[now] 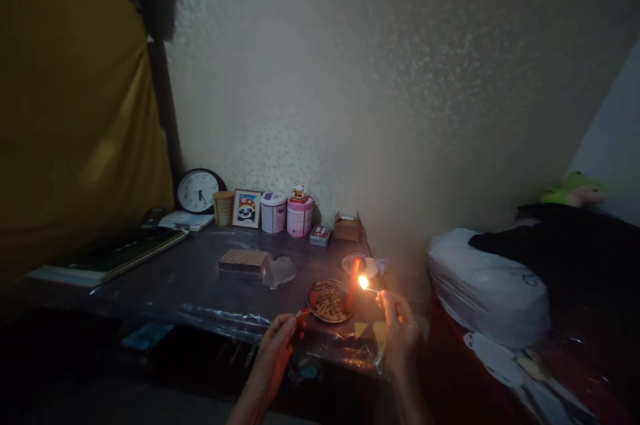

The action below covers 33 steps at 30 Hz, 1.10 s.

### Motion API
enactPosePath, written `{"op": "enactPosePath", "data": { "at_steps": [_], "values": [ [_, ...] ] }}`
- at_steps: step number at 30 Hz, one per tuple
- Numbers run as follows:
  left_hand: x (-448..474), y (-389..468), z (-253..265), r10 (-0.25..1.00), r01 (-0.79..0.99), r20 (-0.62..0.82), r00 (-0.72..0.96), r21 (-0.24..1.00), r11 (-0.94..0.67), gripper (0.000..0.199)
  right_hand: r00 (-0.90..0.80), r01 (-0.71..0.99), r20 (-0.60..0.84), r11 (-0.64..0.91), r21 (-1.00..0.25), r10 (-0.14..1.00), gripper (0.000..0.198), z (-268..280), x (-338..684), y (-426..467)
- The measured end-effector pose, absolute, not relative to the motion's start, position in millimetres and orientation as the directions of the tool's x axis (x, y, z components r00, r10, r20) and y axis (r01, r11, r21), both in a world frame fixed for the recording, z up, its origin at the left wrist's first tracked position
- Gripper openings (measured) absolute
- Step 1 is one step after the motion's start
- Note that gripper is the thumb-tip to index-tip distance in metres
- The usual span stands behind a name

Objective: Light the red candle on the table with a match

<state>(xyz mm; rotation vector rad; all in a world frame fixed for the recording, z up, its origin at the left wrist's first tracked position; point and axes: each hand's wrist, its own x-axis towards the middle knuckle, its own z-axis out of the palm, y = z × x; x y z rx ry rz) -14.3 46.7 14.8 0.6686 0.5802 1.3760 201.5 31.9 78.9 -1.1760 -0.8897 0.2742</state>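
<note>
In the head view my right hand (399, 328) pinches a burning match (371, 289), its bright flame just right of a red candle (353, 284). The candle stands upright at the right side of a round metal dish (331, 320) that holds many small light pieces. Whether the wick is lit cannot be made out. My left hand (276, 348) is closed on a small flat thing with a pale and reddish edge (303, 312), mostly hidden by the fingers, at the dish's near left. A second red piece (313, 296) shows at the dish's left side.
On the plastic-covered table (200, 285) lie a stack of thin cards or sticks (243, 264) and a crumpled clear bag (281, 272). Along the wall stand a clock (198, 190), a picture frame (247, 209), tins (274, 213) and a cardboard box (347, 227). A white bag (487, 285) sits at right.
</note>
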Motion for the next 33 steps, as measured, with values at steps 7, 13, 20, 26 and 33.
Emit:
{"op": "enactPosePath", "data": {
  "at_steps": [7,13,20,26,33],
  "values": [
    [-13,51,10,0.995,-0.689,-0.013,0.099,0.72,0.078,0.024,0.678,0.159,0.413,0.427,-0.89,0.608,0.021,88,203,49],
    [-12,51,12,0.996,-0.673,-0.01,0.093,0.737,0.07,0.024,0.672,0.104,0.403,0.46,-0.882,0.621,0.023,95,205,61],
    [-13,52,10,0.995,-0.67,0.022,0.097,0.741,0.049,0.022,0.653,0.092,0.419,0.483,-0.871,0.631,0.022,101,208,74],
    [-12,51,13,0.995,-0.666,0.024,0.096,0.745,0.046,0.02,0.641,0.099,0.435,0.494,-0.864,0.632,0.02,104,213,88],
    [-11,52,14,0.995,-0.662,0.006,0.096,0.748,0.059,0.024,0.646,0.102,0.439,0.5,-0.86,0.624,0.02,102,212,98]
  ]
}}
